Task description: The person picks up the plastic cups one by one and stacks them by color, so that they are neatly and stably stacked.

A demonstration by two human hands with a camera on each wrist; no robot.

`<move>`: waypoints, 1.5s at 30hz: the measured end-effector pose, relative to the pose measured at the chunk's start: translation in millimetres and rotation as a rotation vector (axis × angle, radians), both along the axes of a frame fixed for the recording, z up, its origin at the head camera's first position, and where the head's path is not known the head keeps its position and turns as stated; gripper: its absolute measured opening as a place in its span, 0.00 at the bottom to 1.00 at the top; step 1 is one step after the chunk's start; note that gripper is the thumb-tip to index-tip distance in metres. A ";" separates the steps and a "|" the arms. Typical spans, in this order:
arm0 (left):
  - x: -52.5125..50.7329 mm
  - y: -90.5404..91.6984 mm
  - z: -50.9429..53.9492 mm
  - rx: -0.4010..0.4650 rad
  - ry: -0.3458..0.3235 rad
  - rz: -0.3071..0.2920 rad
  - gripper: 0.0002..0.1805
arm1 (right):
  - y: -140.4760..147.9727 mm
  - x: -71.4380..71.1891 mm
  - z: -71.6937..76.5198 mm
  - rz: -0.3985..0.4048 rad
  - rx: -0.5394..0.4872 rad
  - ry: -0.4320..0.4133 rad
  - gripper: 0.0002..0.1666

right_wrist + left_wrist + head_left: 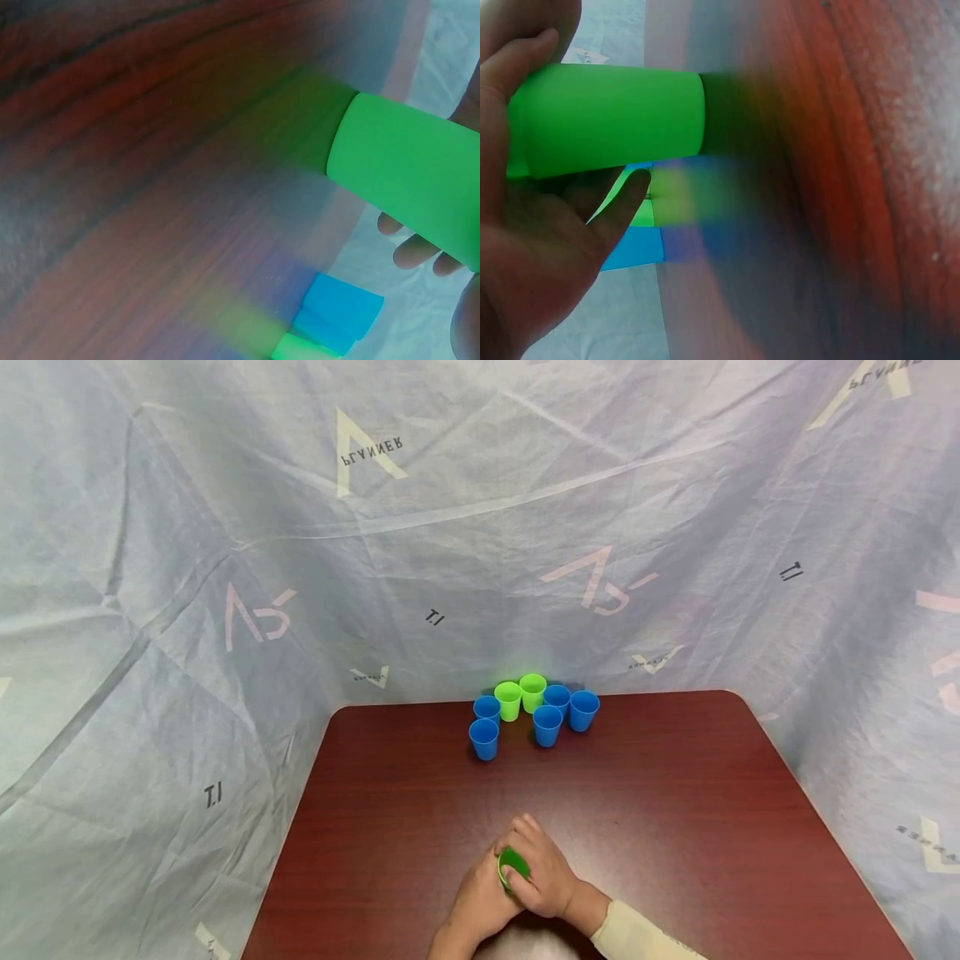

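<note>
A green cup (513, 865) is held between both hands above the near part of the table, base down. My left hand (483, 897) grips its left side; in the left wrist view the thumb (525, 60) lies across the cup near the rim. My right hand (546, 870) holds it from the right, thumb at the rim. In the right wrist view several fingertips (416, 251) show beyond the cup wall; whose they are I cannot tell. The hands overlap and hide much of the cup.
Toward the back of the dark red table (420, 793) stand two green cups (507, 702) and several blue cups (484, 741), upright and close together. A grey printed cloth (450, 568) hangs behind the table and along its sides.
</note>
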State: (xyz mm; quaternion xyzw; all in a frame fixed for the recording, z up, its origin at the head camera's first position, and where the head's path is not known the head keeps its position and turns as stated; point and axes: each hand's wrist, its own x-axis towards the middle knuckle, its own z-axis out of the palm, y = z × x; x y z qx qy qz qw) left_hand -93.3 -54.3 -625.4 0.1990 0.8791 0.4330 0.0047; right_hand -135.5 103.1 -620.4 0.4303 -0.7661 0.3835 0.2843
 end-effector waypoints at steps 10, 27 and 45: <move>-0.9 -0.2 3.2 0.079 -0.118 -0.032 0.22 | 0.1 -0.5 -1.9 0.032 -0.047 -0.074 0.13; 1.9 6.2 3.6 0.042 -0.145 0.046 0.33 | 14.3 -12.3 -0.7 0.044 -0.062 -0.106 0.15; 4.0 5.1 2.1 0.027 -0.113 0.107 0.33 | 28.8 -46.2 0.7 -0.104 -0.039 -0.154 0.05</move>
